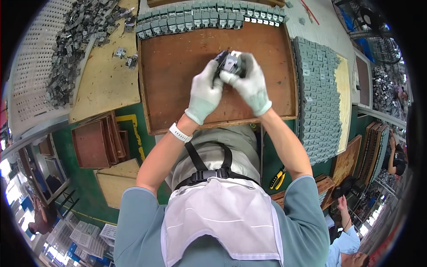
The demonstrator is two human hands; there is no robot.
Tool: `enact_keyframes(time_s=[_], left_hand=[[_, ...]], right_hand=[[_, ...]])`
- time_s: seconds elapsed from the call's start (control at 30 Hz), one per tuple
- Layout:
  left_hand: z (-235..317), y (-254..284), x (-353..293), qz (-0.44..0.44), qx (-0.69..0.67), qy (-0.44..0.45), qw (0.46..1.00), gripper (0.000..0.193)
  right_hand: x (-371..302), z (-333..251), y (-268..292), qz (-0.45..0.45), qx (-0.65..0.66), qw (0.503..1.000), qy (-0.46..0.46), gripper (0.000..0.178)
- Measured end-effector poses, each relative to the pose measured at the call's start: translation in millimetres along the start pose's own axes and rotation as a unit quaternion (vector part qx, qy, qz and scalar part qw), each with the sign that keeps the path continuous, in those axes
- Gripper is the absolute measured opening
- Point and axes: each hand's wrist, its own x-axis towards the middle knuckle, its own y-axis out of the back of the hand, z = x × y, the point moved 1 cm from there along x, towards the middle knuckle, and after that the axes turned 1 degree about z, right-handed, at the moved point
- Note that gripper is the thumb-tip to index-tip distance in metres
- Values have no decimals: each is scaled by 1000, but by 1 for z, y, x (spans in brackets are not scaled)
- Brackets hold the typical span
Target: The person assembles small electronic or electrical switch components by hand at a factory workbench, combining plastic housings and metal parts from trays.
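Both hands wear pale gloves and meet above a shallow brown wooden tray point(173, 75). My left hand point(205, 91) is closed, with a dark, narrow piece point(221, 57) at its fingertips. Between thumb and fingers, my right hand point(251, 84) grips a small grey block-shaped housing point(231, 64). The dark piece and the housing are close together; whether they are joined cannot be made out. Along the tray's far edge stand rows of similar grey housings point(191, 20), a few at the right showing white parts.
Heaped loose metal parts point(84, 44) lie on the left worktop, by a perforated white panel point(31, 84). A board of tightly packed grey housings point(318, 93) is at right. Yellow-handled pliers point(278, 178) and stacked wooden trays point(100, 140) sit lower down. Other people are at the lower edges.
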Motion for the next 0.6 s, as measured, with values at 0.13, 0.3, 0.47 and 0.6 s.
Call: enact_keyframes(time_s=[0.13, 0.3, 0.47, 0.6], left_hand=[[-10, 24, 8, 6, -54, 2, 999, 40], [-1, 48, 2, -27, -56, 70, 996, 35], [14, 72, -2, -39, -8, -26, 999, 28], [-47, 144, 11, 174, 196, -62, 963, 27]], right_hand=[[72, -9, 35, 100, -234, 962, 101, 61], [148, 40, 57, 109, -461, 870, 138, 59], [148, 36, 39, 96, -551, 827, 46, 68], [93, 10, 94, 108, -405, 900, 118, 71]])
